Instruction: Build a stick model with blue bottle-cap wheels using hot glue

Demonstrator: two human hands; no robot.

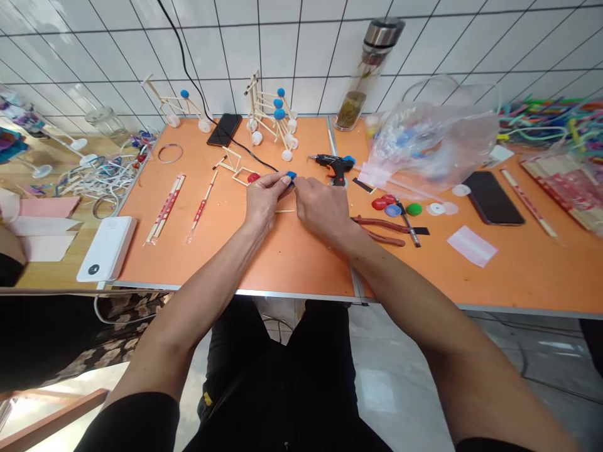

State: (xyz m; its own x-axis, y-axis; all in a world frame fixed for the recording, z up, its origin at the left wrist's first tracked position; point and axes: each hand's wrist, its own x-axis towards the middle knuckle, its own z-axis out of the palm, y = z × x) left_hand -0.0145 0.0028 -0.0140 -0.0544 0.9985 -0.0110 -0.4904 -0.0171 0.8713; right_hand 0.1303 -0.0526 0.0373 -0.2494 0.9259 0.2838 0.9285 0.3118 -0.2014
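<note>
My left hand [264, 199] pinches a small blue piece [291, 176] over the middle of the orange table; its exact kind is too small to tell. Close against it is my right hand [323, 208], with curled fingers that hide whatever they grip. A short wooden stick [284, 211] lies just below the hands. Left of them rests a small wooden stick frame [241, 172] with a red cap [253, 177]. Behind my right hand lies a black glue gun [332, 164]. Red-handled pliers [384, 230] and a pen [409, 225] are at its right.
At the back stand stick models with blue caps [279, 114], a phone [225, 129] and a tea bottle [365, 81]. A clear plastic bag [431, 144] and another phone [495, 198] are at right. Wrapped chopsticks [166, 209] and a white power bank [107, 249] lie left.
</note>
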